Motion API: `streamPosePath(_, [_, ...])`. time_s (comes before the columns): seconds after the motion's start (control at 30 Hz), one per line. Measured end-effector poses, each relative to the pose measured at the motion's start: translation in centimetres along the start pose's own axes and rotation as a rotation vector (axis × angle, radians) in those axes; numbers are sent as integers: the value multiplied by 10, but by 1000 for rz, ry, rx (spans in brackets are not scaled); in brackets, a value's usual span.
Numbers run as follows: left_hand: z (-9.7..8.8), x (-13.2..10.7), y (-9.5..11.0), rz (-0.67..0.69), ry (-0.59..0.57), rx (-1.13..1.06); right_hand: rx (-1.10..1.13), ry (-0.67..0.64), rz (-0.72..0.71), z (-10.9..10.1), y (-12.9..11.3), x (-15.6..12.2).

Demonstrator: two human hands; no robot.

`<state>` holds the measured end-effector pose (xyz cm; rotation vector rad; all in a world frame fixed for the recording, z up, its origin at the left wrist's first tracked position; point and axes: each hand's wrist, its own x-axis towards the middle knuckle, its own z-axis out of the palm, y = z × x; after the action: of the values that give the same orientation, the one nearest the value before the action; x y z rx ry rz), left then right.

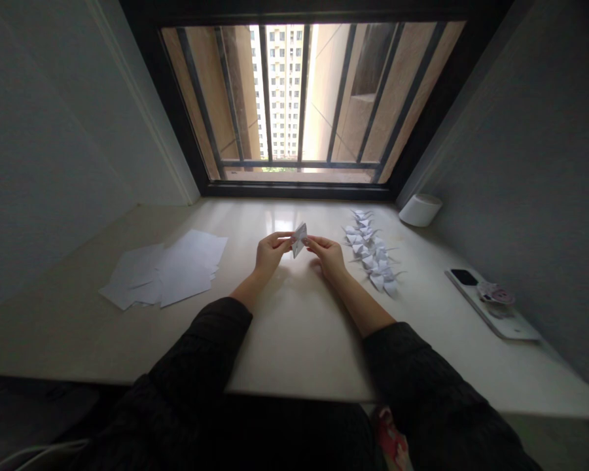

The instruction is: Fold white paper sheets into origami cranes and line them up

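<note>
Head view: your left hand (271, 252) and right hand (328, 254) meet above the pale sill (294, 340), both pinched shut on a small folded paper piece (299, 239) held between them, off the surface. The piece stands tilted, its long axis running roughly up and away from you, its left edge at your left fingertips, its right edge at your right. Neither hand is nearer; it sits midway. Just right of your right hand lies a row of folded paper cranes (372, 252); well left, loose white sheets (169, 268).
</note>
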<state>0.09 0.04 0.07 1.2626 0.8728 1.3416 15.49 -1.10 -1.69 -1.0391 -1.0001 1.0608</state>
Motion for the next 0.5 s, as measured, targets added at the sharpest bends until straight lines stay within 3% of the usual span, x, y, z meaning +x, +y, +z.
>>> streamPosePath(0.5, [3, -1, -2, -44, 10, 38, 33, 14, -31, 1, -2, -1])
